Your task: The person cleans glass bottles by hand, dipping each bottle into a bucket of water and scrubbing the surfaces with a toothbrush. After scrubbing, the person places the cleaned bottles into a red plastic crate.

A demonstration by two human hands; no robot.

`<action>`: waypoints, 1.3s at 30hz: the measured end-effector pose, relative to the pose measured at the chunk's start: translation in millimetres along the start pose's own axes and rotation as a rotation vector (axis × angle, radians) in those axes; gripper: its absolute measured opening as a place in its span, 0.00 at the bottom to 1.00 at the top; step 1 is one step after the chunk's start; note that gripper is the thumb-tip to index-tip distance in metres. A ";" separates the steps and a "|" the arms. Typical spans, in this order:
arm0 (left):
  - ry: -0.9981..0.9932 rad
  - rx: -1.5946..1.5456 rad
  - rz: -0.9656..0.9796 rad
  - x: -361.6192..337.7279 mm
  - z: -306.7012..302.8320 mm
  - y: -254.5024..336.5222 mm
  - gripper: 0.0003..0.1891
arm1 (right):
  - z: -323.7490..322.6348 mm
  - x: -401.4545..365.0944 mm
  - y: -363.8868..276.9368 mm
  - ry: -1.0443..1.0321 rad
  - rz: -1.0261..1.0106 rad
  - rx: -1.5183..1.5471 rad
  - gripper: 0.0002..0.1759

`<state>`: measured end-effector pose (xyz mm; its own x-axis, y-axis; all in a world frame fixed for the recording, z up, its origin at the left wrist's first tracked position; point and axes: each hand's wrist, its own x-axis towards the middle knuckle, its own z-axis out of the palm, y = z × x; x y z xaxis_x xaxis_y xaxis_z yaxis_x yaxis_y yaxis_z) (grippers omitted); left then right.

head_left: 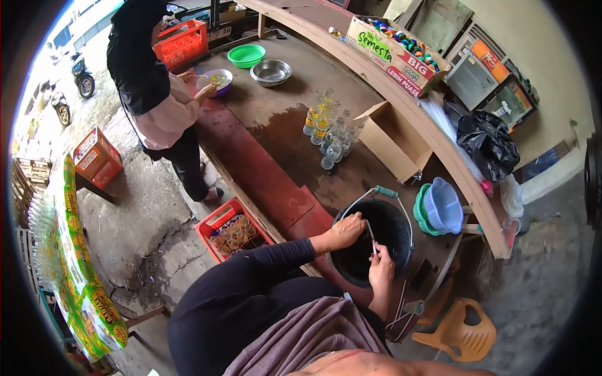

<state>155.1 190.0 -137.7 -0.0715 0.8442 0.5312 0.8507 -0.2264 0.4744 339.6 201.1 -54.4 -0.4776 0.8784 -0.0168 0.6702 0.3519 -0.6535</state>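
A black bucket [396, 241] with a wire handle and green grip stands on the table in front of me. Over its near left side, my left hand [347, 232] is closed with fingertips pinched; what they hold, if anything, is too small to name. My right hand [380, 271] grips a thin, pale stick-like tool [371, 233] that points up over the bucket, its tip close to my left fingers. The bucket's inside is dark, so its contents cannot be made out. Behind it stand several clear glass bottles [333, 135], some with yellow labels.
An open cardboard box [395, 141] and stacked plastic basins [442, 205] lie beyond the bucket. A red crate [229, 232] with bottles sits at left, an orange chair [467, 332] at right. Across the table, another person [157, 94] handles a bowl [219, 80] near metal bowls [271, 72].
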 end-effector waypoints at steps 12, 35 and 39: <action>-0.244 -0.033 -0.149 10.1 -27.1 17.3 0.13 | 8.6 6.4 4.8 -0.043 0.185 -0.244 0.15; -0.227 -0.130 -0.136 19.3 -30.4 19.1 0.17 | 4.1 -15.4 5.3 0.167 -0.022 -0.110 0.15; -0.200 -0.111 -0.097 12.8 -25.1 12.2 0.18 | 10.5 -13.1 19.8 0.135 0.111 -0.307 0.16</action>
<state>151.5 185.9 -107.5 -0.0358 0.9415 0.3351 0.7817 -0.1825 0.5963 353.2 193.1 -75.0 -0.3269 0.9443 0.0387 0.8629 0.3149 -0.3952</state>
